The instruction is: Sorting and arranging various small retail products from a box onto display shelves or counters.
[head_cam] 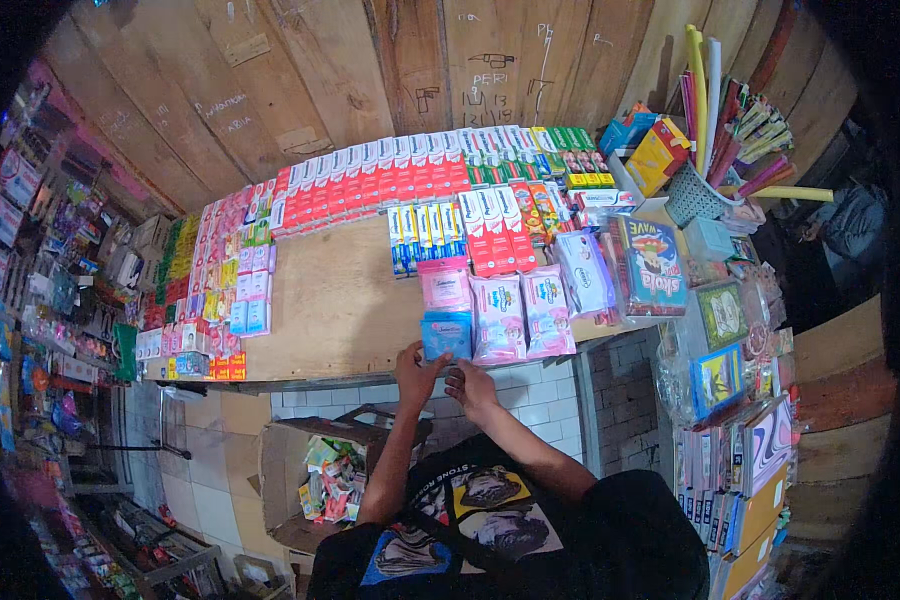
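My left hand is at the front edge of the wooden table, its fingers at the lower left corner of a blue packet. Just right of it, my right hand has curled fingers near the packet's lower edge; whether either hand grips it cannot be told. Behind the blue packet lies a pink packet. Two packs of baby wipes lie to the right, with a white and purple pack beyond. Red and white toothpaste boxes and blue and yellow toothpaste boxes stand in rows behind.
Soap boxes fill the table's left end. A long row of toothpaste boxes runs along the back. At right are packaged books and a woven plastic basket of rolls. An open cardboard box of small packs is below the table.
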`<move>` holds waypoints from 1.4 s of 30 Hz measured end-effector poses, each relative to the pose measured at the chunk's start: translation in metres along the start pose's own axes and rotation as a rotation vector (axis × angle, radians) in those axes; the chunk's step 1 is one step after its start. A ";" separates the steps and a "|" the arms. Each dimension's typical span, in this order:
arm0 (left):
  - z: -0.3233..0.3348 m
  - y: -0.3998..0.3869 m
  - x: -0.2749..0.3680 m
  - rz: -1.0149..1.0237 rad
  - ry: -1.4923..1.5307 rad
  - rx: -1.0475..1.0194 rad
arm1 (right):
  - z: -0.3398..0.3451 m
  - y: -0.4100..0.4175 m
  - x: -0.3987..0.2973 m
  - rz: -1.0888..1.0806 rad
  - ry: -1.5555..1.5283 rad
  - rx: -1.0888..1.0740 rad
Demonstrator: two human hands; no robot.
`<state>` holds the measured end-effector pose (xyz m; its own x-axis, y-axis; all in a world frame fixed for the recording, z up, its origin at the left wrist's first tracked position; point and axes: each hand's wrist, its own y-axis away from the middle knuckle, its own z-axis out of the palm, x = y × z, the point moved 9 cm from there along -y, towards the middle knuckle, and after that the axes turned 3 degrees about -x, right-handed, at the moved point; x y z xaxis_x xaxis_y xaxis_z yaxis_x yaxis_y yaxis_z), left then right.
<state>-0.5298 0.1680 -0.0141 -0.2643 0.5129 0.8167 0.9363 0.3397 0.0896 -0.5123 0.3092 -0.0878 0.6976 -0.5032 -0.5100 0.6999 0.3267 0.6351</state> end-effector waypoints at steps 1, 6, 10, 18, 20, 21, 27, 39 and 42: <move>-0.003 0.003 0.009 0.042 0.008 0.068 | -0.003 0.002 -0.002 0.007 0.002 0.025; 0.004 0.005 -0.003 -0.003 0.172 0.087 | -0.005 0.007 -0.004 0.050 0.010 0.035; 0.011 0.006 0.009 0.179 0.080 0.042 | -0.010 0.008 -0.007 0.049 -0.008 0.086; 0.014 0.006 0.013 0.097 0.059 0.054 | -0.017 -0.002 -0.006 0.029 0.015 0.041; 0.012 0.007 0.015 0.064 0.146 0.032 | -0.018 0.001 -0.004 0.096 0.016 0.107; 0.010 0.009 0.012 0.049 0.145 0.045 | -0.018 0.001 -0.001 0.111 0.028 0.102; -0.021 0.038 -0.004 0.066 0.031 0.177 | -0.008 0.003 0.033 0.151 0.222 -0.056; -0.130 0.194 -0.131 -0.389 0.326 0.705 | 0.088 0.030 0.151 0.465 0.611 -0.461; -0.145 0.246 -0.179 -0.482 0.320 0.829 | 0.125 0.043 0.196 0.531 0.745 -0.727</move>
<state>-0.2192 0.0456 -0.0559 -0.3833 -0.0180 0.9234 0.2581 0.9579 0.1258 -0.3645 0.1242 -0.0877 0.6772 0.3490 -0.6478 0.0479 0.8576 0.5121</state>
